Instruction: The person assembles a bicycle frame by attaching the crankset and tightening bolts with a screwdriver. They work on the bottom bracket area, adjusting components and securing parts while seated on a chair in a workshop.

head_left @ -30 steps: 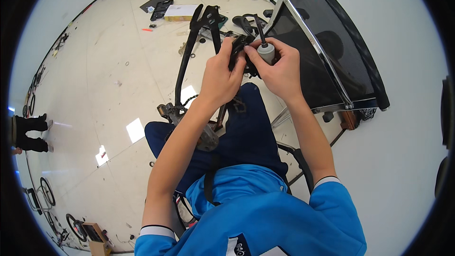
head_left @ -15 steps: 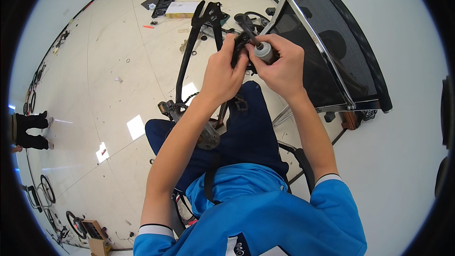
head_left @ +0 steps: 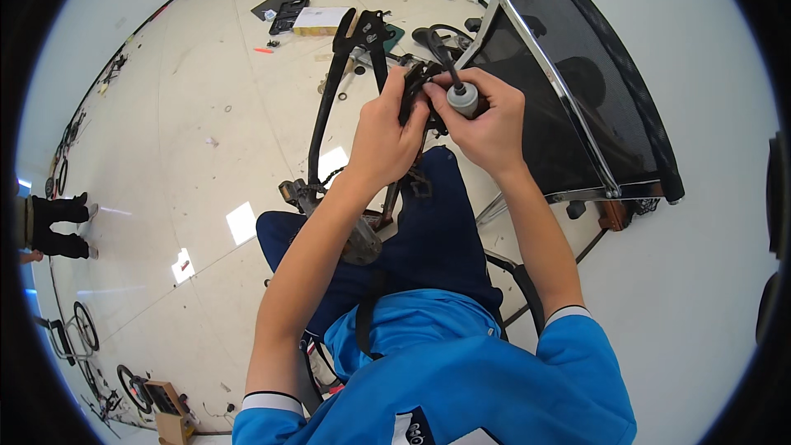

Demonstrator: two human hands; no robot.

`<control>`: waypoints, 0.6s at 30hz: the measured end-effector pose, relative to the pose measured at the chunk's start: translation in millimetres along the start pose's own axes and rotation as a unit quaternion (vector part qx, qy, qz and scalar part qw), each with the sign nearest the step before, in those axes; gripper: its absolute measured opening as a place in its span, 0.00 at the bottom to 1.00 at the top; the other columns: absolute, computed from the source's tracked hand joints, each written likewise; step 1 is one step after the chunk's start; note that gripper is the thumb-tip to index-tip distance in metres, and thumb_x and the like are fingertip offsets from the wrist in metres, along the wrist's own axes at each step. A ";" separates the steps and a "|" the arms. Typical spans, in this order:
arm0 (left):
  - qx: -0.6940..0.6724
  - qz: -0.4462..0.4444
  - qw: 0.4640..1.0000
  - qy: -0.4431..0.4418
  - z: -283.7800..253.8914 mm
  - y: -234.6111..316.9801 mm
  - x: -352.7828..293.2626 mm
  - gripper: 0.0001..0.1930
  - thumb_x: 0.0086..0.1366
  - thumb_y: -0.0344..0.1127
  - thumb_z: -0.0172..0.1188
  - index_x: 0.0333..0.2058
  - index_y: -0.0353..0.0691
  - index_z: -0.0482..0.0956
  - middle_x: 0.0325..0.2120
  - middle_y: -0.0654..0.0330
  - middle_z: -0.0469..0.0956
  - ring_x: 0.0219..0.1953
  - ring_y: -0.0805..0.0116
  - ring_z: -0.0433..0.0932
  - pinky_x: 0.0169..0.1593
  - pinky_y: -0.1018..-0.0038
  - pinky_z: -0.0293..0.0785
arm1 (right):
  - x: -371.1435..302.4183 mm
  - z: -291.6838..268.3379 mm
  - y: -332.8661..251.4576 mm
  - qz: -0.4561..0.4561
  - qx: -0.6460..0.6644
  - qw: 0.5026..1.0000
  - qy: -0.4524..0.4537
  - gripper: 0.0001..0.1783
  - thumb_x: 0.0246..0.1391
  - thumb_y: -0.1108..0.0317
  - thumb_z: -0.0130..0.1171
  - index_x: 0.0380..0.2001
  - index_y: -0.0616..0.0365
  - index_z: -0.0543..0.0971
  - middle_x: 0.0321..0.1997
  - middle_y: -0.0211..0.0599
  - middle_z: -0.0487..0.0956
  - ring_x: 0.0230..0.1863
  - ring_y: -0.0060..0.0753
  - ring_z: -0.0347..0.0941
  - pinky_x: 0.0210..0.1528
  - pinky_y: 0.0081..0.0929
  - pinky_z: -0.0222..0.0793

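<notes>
Both hands meet up top, over the knees. Left hand (head_left: 387,136) is wrapped shut round a small black part (head_left: 412,91) w/ a bracket-like shape, fingers curled over its near side and thumb on the far edge; it looks like a bike brake or clamp piece, but the view is too cramped to be sure. Right hand (head_left: 490,119) is closed in a pinch-and-palm grip round a short grey cylinder (head_left: 463,99), its pale end cap facing up between thumb and forefinger. A thin black cable (head_left: 435,43) loops up and away just above that grip. The two held things touch or nearly touch where the fingertips meet; can't tell which. Handling, as a guess: the black part looks like stiff metal, light enough for one hand, w/ edges and corners that give good purchase, so holding it by the body as now seems right, not by any thin arm. The cylinder looks smooth and round, prob. slippery if greasy, so best held round its barrel, low down, w/ the end left free. The cable is springy and may tug sideways. Just below the grips a black bike frame (head_left: 323,107) leans across the lap, crank and chain (head_left: 317,189) by the left forearm. Right of the hands stands a black mesh panel (head_left: 577,99) w/ a metal rim.
</notes>
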State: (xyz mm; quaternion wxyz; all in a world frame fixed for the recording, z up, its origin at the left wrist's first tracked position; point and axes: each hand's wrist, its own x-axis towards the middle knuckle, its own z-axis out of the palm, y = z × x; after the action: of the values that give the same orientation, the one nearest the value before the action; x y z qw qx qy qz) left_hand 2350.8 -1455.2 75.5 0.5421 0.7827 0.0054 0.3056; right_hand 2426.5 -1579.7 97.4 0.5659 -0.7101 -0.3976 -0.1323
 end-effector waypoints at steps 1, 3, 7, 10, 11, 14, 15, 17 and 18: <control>0.001 0.001 1.000 -0.002 0.1 -0.2 0.7 0.09 0.66 0.29 0.52 0.41 0.35 0.65 0.18 0.49 0.73 0.18 0.58 0.75 0.24 0.69 0.68 | -0.1 2.2 -2.4 0.033 0.022 0.999 0.009 0.08 0.43 0.74 0.69 0.28 0.63 0.81 0.26 0.40 0.81 0.26 0.33 0.79 0.30 0.21 0.73; 0.008 -0.007 1.000 -0.006 -0.9 2.6 0.4 0.09 0.66 0.30 0.52 0.41 0.35 0.64 0.17 0.50 0.73 0.17 0.59 0.74 0.23 0.69 0.67 | -1.8 5.1 -2.5 0.064 0.042 0.997 0.021 0.08 0.44 0.74 0.69 0.28 0.64 0.80 0.25 0.40 0.80 0.25 0.33 0.79 0.30 0.21 0.72; 0.026 -0.010 1.000 0.006 -0.7 3.7 1.0 0.09 0.66 0.29 0.52 0.42 0.35 0.65 0.17 0.51 0.72 0.17 0.62 0.73 0.23 0.71 0.67 | 1.0 2.6 -0.8 -0.043 -0.025 0.999 0.005 0.12 0.39 0.76 0.68 0.31 0.64 0.80 0.29 0.40 0.80 0.28 0.35 0.79 0.31 0.22 0.73; 0.029 -0.008 1.000 0.001 -1.8 1.0 1.6 0.08 0.66 0.29 0.52 0.42 0.36 0.65 0.17 0.53 0.73 0.18 0.64 0.73 0.24 0.71 0.67 | 9.4 -5.7 1.4 -0.195 -0.128 0.972 -0.027 0.17 0.33 0.78 0.66 0.33 0.62 0.79 0.32 0.38 0.80 0.31 0.37 0.79 0.32 0.25 0.75; 0.026 0.001 1.000 0.000 -1.9 -1.3 2.1 0.08 0.66 0.29 0.52 0.42 0.36 0.66 0.18 0.54 0.73 0.18 0.65 0.73 0.24 0.72 0.68 | 11.9 -8.5 0.8 -0.237 -0.170 0.956 -0.038 0.18 0.31 0.78 0.66 0.33 0.61 0.79 0.33 0.38 0.80 0.32 0.37 0.79 0.32 0.26 0.75; 0.016 0.003 1.000 0.009 -1.2 -0.6 2.2 0.08 0.66 0.29 0.52 0.42 0.36 0.66 0.18 0.56 0.74 0.19 0.66 0.73 0.25 0.73 0.68 | 17.9 -10.8 8.4 -0.323 -0.234 0.916 -0.049 0.19 0.29 0.78 0.65 0.32 0.58 0.80 0.33 0.36 0.80 0.32 0.35 0.79 0.31 0.27 0.76; 0.012 0.000 1.000 0.013 -1.0 0.2 1.7 0.08 0.66 0.29 0.52 0.42 0.36 0.66 0.19 0.56 0.75 0.19 0.66 0.74 0.25 0.73 0.68 | 19.2 -11.3 10.5 -0.326 -0.222 0.917 -0.050 0.18 0.30 0.77 0.66 0.32 0.59 0.80 0.33 0.36 0.80 0.32 0.36 0.79 0.31 0.27 0.76; 0.008 0.002 1.000 0.012 -0.4 -1.1 2.0 0.08 0.66 0.29 0.52 0.42 0.36 0.66 0.19 0.55 0.74 0.19 0.65 0.74 0.25 0.73 0.68 | 18.6 -10.3 11.7 -0.282 -0.153 0.946 -0.034 0.16 0.32 0.77 0.67 0.32 0.60 0.80 0.33 0.37 0.80 0.30 0.36 0.79 0.30 0.26 0.75; 0.005 0.004 1.000 0.012 0.4 -1.4 2.9 0.08 0.66 0.29 0.52 0.42 0.36 0.66 0.19 0.55 0.74 0.19 0.65 0.74 0.25 0.73 0.68 | 15.5 -7.4 10.4 -0.234 -0.095 0.968 -0.015 0.14 0.34 0.76 0.68 0.31 0.61 0.80 0.32 0.37 0.81 0.29 0.36 0.78 0.30 0.26 0.74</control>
State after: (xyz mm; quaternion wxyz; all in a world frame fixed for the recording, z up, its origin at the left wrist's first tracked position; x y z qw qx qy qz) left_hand 2353.8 -1453.9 75.6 0.5371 0.7817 0.0101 0.3167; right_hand 2446.0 -1580.4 102.5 0.4431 -0.6500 -0.5464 -0.2874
